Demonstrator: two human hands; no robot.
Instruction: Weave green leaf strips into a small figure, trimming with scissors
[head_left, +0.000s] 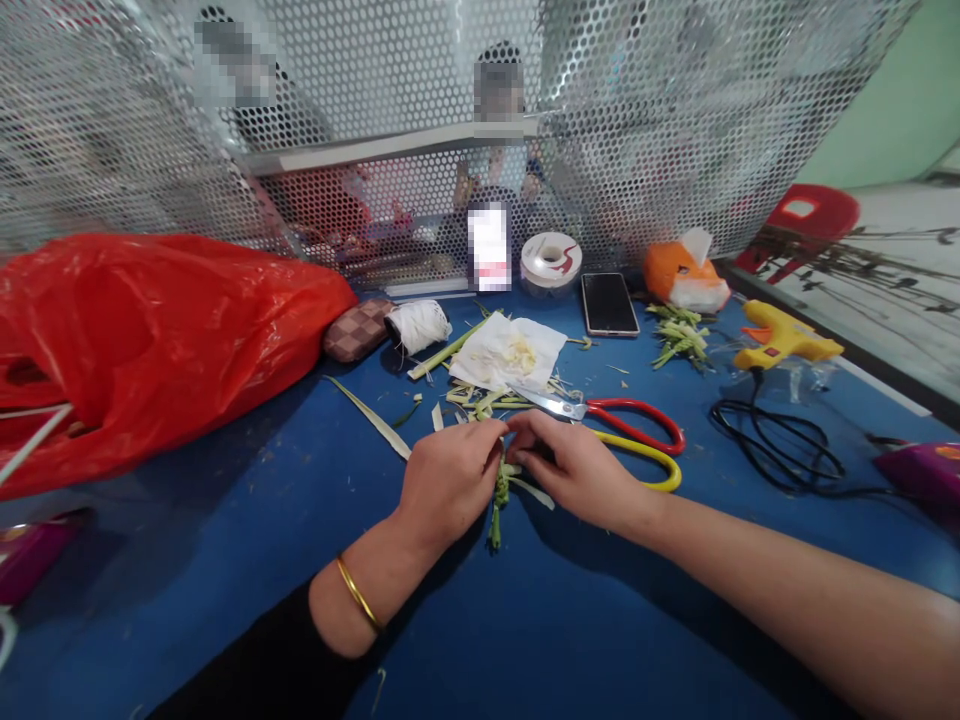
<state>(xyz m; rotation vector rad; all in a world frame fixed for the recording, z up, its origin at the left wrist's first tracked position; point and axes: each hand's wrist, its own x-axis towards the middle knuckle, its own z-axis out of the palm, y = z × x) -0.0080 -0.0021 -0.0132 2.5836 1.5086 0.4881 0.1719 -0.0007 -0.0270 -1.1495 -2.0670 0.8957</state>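
A small plaited piece of green plant strips (500, 490) hangs between my hands, its tail pointing down toward me. My left hand (452, 472) is closed on it, fingertips meeting those of the other hand. My right hand (574, 462) pinches at the top of the piece with curled fingers; the exact grip is partly hidden. Just beyond lie scissors (637, 430) with one red and one yellow handle, blades pointing left. Loose strips (375, 420) and scraps lie around a white tissue (510, 352) holding pale shreds.
A red plastic bag (172, 340) fills the left. Along the back stand white thread (420, 326), a checkered case (358, 330), a ribbon roll (551, 262), a lit phone (490, 247) and a dark phone (609, 304). A yellow glue gun (784, 335) and its black cable (780, 440) lie right.
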